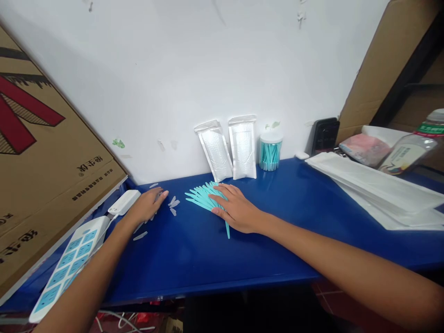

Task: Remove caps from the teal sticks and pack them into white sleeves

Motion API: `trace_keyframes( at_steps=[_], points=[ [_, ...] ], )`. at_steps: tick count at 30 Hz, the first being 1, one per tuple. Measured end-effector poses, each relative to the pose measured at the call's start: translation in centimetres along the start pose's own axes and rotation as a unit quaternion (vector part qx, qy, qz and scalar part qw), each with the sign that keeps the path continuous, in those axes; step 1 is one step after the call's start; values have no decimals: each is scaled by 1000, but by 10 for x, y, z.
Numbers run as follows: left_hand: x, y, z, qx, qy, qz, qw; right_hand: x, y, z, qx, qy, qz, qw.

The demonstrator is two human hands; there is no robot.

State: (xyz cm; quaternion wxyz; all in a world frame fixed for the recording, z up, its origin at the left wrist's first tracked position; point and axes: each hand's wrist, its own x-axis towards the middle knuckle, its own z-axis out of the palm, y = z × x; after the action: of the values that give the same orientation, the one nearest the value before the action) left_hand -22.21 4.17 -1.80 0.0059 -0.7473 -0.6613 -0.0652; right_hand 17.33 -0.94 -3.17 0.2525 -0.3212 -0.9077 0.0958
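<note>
My right hand (237, 209) lies over a fanned pile of slim turquoise plastic sticks (199, 196), fingers stretched across them and the palm hiding part of the pile. One stick pokes out below the hand, pointing toward the table's front edge. To the left, my left hand (150, 203) rests on the blue table with thumb and fingers apart, among small clear plastic pieces (174, 202). Some of these pieces are partly covered by that hand. Behind the pile stands a clear jar (270, 151) with a white lid, full of similar turquoise sticks.
Two silvery padded pouches (244, 148) lean on the white wall. A power strip (69, 266) and white adapter (125, 202) lie at the left beside a cardboard box (69, 185). At the right are white flat bags (378, 180), a black device (324, 135) and a bottle (411, 145).
</note>
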Motion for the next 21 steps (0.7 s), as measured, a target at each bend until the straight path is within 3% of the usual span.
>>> trace_keyframes(
  at_steps=[5,10,17,21],
  points=[
    [34,-28,1,1,11,-52,999,1,1,0,-8,7,-7,1000],
    [50,-26,16,-22,-37,-66,997,1,2,1,-10,2,-18,1000],
    [-2,19,21,-64,-57,-2,996,0,-2,-2,-13,8,-18,1000],
    [-31,50,24,-68,-28,69,995,-1,-6,-5,-8,16,-27,999]
  ],
)
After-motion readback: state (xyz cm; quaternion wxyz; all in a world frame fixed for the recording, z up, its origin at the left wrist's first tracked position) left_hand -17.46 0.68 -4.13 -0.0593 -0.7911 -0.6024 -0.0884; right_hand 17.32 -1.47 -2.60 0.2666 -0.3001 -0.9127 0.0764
